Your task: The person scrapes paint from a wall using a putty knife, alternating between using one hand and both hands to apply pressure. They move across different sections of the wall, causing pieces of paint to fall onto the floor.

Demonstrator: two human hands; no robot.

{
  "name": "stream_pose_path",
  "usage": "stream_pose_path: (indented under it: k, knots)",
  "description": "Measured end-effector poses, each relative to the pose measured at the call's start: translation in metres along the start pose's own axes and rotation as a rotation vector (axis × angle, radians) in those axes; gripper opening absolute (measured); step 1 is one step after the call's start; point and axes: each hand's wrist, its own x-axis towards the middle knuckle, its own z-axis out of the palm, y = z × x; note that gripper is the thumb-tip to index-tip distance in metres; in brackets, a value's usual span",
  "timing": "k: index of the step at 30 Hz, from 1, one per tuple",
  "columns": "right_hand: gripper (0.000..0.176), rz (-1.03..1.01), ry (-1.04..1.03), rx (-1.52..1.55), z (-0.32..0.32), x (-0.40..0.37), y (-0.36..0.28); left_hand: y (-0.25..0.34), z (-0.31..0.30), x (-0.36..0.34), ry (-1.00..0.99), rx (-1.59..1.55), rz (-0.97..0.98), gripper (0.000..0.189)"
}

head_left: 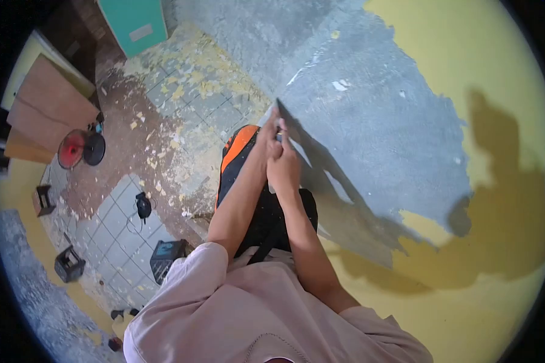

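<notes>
Your two arms reach forward together, and your hands meet at the foot of the wall [375,139], just beyond your knee. Your right hand [283,164] is closed around a slim scraper-like tool [278,106], most of which your fingers hide; its dark tip points away from you, close to the wall. Whether the tip touches the surface, you cannot tell from this view. Your left hand [271,136] lies against the right one, its fingers stretched along the tool; how firmly it grips, if at all, cannot be told.

On your right, a broad stretch of the wall is bare and grey, with a few pale specks on it. Yellow paint [496,54] surrounds it along a ragged edge, and your shadow falls across both. To your left, paint flakes [184,91] litter the floor [112,221], thickest near the corner ahead; part of the floor is tiled and part is brownish.

Farther left stand a red fan [71,149] and some brown boards [51,112]. A small black device [143,206] with a cable lies on the tiles, and a dark box [166,259] sits near your left elbow. A green panel [133,24] with a white label stands ahead. You wear black-and-orange shorts [239,148] and a pale shirt [272,308].
</notes>
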Motion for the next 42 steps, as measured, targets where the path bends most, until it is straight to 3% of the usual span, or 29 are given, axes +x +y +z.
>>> stream_pose_path:
  k: [1,2,3,5,6,7,9,10,11,12,13,15,17,21,26,34,36,42]
  knots:
    - [0.047,0.002,-0.052,-0.046,0.002,0.01,0.002,0.004,0.003,0.003,-0.058,-0.046,-0.037,0.04]
    - [0.047,-0.047,-0.024,-0.003,0.003,0.01,0.006,0.0,0.009,0.005,0.059,-0.009,0.023,0.037]
    - [0.047,-0.045,-0.007,0.014,0.002,0.008,0.009,-0.004,0.013,0.006,0.055,0.014,0.019,0.037]
    - [0.047,-0.144,0.034,0.135,-0.01,-0.012,0.022,-0.02,0.011,0.003,0.106,0.101,0.193,0.034]
    - [0.051,-0.302,0.163,0.143,-0.012,-0.021,0.039,-0.029,0.011,-0.013,0.006,0.127,0.071,0.03]
    - [0.052,-0.162,0.089,0.171,-0.022,-0.035,0.053,-0.038,0.009,-0.023,-0.107,0.343,0.107,0.038]
    - [0.056,0.037,-0.006,0.409,-0.044,-0.064,0.095,-0.063,0.007,-0.033,-0.012,0.488,-0.001,0.04]
    - [0.052,0.291,-0.085,0.498,-0.077,-0.084,0.078,-0.068,0.005,-0.038,-0.022,0.509,-0.021,0.04]
    - [0.052,0.339,-0.077,0.497,-0.095,-0.098,0.089,-0.071,0.004,-0.044,0.044,0.639,-0.008,0.038]
    - [0.05,0.131,0.013,0.369,-0.105,-0.112,0.112,-0.071,0.002,-0.049,0.11,0.77,0.008,0.037]
    - [0.05,0.143,0.088,0.229,-0.118,-0.126,0.119,-0.07,-0.002,-0.047,0.1,0.795,-0.01,0.037]
    - [0.044,0.404,0.065,0.274,-0.153,-0.157,0.106,-0.063,-0.007,-0.037,0.111,0.899,0.121,0.045]
    - [0.037,0.14,0.249,0.053,-0.175,-0.183,0.111,-0.065,-0.006,-0.042,0.075,0.895,0.149,0.045]
    - [0.035,0.283,0.531,-0.071,-0.213,-0.205,0.1,-0.079,-0.005,-0.045,0.058,0.755,0.051,0.044]
    - [0.034,0.397,0.63,0.017,-0.223,-0.2,0.091,-0.091,-0.008,-0.046,-0.008,0.68,-0.128,0.043]
    - [0.032,0.475,0.664,0.004,-0.224,-0.199,0.09,-0.119,-0.011,-0.056,-0.019,0.676,-0.238,0.035]
    - [0.035,0.289,0.762,-0.077,-0.213,-0.2,0.103,-0.13,-0.007,-0.059,-0.032,0.755,-0.278,0.034]
    - [0.033,0.337,0.776,0.012,-0.208,-0.203,0.101,-0.154,0.0,-0.07,-0.116,0.885,-0.334,0.032]
